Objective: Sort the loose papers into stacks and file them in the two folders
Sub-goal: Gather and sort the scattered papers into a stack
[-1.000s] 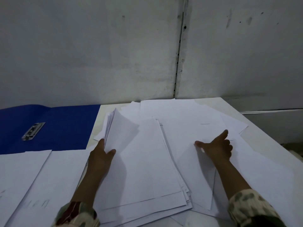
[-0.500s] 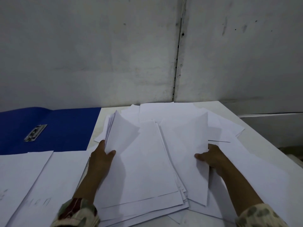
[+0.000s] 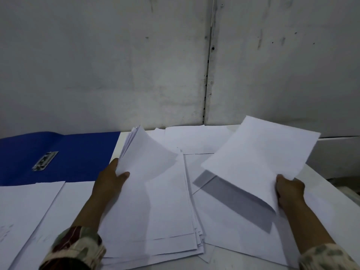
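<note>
Paper stack (image 3: 167,211), centre of white table (image 3: 331,191): left hand (image 3: 111,180) pinches its lifted upper sheets. Single sheet (image 3: 259,158): gripped by right hand (image 3: 290,190), raised above loose papers (image 3: 229,230). Open blue folder (image 3: 78,152), far left, with metal clip (image 3: 45,160).

The blue folder (image 3: 64,152) is running off the left edge, and loose sheets (image 3: 29,207) are covering its near edge. Those sheets are running off the left and bottom edges, nearer than the folder; their faint marks are too blurred to read. Right of the folder, the stack (image 3: 165,211) is hiding the left hand's (image 3: 111,180) fingers, and the raised sheet (image 3: 259,158) is hiding the right hand's (image 3: 290,190) fingertips.
</note>
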Available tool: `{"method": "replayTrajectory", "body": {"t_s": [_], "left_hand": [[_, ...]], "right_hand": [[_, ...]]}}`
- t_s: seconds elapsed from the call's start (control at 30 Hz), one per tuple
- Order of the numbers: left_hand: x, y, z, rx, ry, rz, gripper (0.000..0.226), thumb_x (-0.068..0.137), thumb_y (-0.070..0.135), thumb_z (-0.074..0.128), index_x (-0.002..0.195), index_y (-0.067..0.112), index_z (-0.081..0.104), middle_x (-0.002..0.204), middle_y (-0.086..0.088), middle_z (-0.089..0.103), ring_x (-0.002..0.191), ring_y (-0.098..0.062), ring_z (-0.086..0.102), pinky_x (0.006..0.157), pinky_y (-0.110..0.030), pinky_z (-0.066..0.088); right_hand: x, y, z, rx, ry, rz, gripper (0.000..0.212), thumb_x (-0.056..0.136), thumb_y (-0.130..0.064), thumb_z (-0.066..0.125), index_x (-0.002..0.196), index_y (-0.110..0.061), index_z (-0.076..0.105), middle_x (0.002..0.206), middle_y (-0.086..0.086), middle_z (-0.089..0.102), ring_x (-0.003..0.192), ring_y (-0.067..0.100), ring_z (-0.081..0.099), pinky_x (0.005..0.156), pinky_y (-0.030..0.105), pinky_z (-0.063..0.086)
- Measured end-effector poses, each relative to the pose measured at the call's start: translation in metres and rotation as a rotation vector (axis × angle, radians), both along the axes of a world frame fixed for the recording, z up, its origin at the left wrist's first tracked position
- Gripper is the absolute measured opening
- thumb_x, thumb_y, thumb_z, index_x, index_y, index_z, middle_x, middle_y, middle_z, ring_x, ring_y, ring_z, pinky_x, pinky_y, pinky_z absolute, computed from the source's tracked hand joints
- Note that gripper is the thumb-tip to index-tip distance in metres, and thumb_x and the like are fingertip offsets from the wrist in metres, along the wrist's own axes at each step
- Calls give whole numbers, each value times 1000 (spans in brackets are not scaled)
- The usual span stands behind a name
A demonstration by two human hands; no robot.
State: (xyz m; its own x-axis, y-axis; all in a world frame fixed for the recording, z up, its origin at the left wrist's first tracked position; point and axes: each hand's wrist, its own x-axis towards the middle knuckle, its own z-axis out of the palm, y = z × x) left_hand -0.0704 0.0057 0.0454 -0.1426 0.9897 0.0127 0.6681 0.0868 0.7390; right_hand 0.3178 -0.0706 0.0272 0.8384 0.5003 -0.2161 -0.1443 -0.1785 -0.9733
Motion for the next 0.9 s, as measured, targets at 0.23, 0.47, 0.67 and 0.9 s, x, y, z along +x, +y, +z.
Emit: {"method": "replayTrajectory", "body": {"t_s": [0.23,0.47,0.67,0.9], "left_hand": [[17,-14,-3,-88,-112,-46,48,87,27,59,130,11,41,125,-12,54,109,-31,52,90,-41,44],[48,-24,-18,-216,-191,7,51,91,22,54,133,-1,38,133,-19,49,120,-34,48,100,-38,41],[56,-27,-21,-258,-340,63,52,94,30,48,134,-1,39,133,-19,50,121,-34,49,102,-39,41],[54,-31,-26,-276,-495,77,55,80,30,70,120,-3,52,109,-14,61,94,-29,59,83,-32,49]], "right_hand": [[-26,5,2,-99,-139,218,39,90,-8,54,126,9,48,128,19,55,114,37,54,101,41,42],[-68,10,-1,-263,-428,504,51,91,-17,54,138,-3,38,136,17,50,122,33,49,97,32,39],[-95,8,-4,-465,-640,721,60,94,-36,47,144,-12,23,133,15,51,120,31,50,92,35,41],[-124,-1,-10,-587,-909,794,67,90,-56,44,138,-11,31,137,8,39,121,27,48,87,31,42]]}}
